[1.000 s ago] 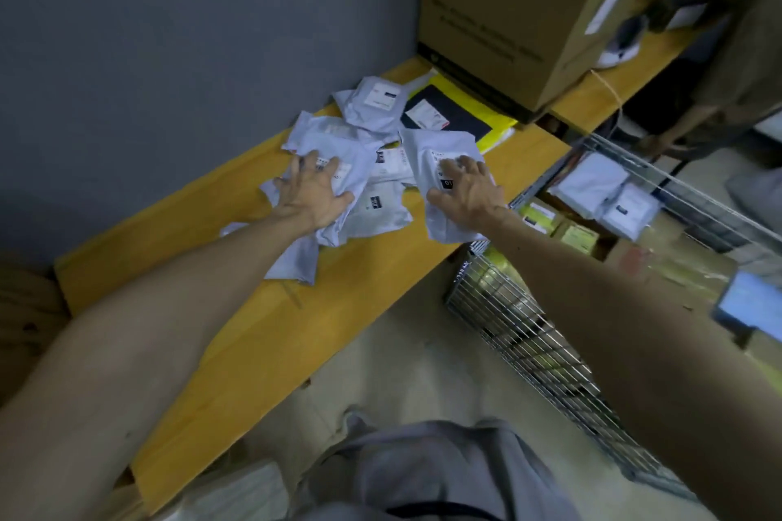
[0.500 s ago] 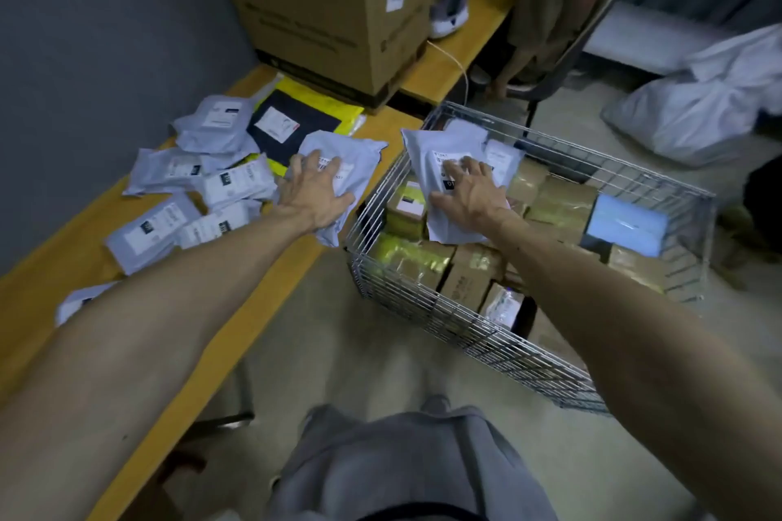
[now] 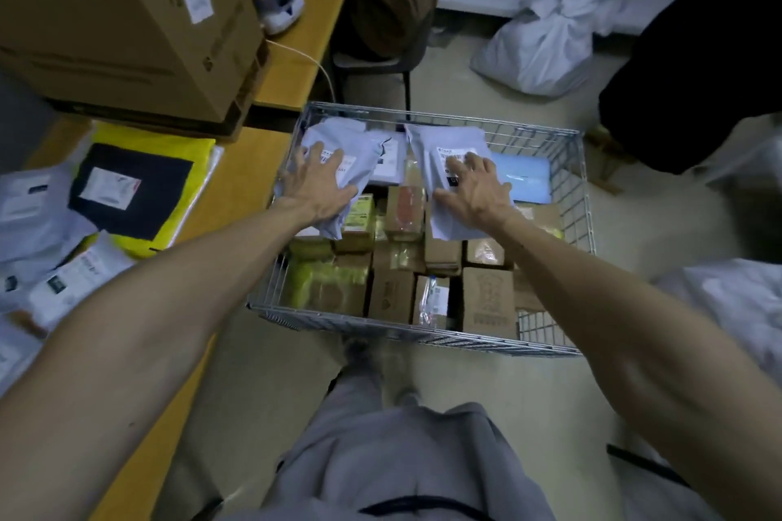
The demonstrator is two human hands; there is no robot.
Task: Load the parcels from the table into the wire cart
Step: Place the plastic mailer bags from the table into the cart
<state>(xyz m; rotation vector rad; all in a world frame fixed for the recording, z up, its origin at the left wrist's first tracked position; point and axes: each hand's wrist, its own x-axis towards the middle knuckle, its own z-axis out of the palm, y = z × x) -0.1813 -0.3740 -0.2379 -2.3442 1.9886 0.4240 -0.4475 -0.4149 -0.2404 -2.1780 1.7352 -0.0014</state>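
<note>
Both hands are out over the wire cart (image 3: 569, 182). The left hand (image 3: 319, 188) lies palm down on a grey mailer (image 3: 338, 144), fingers spread and nearly straight across its label. The right hand (image 3: 478, 186) does the same on a second grey mailer (image 3: 444, 142), with the thumb out to the side. Whether any finger hooks under either bag, I cannot tell from where I stand.

The left mailer is in the cart's far-left corner and the right one is mid-cart toward the far side. Its edge covers part of a pale blue packet (image 3: 527, 178). Both are above the load, but I cannot tell whether they touch it. Below them the cart is packed tight with brown cardboard boxes (image 3: 486, 300) and yellow-wrapped packs (image 3: 326, 279), right up to the near rim.

Left of the cart is the table (image 3: 241, 178), its edge just beside the wire wall. More parcels (image 3: 38, 207) lie on it, well left of the cart, and a yellow-and-black packet (image 3: 127, 186) sits between them and the cart. A big cardboard carton (image 3: 127, 13) stands on the table past the cart's far-left corner. Beyond the far side of the cart, a white sack (image 3: 546, 42) slumps on the floor.
</note>
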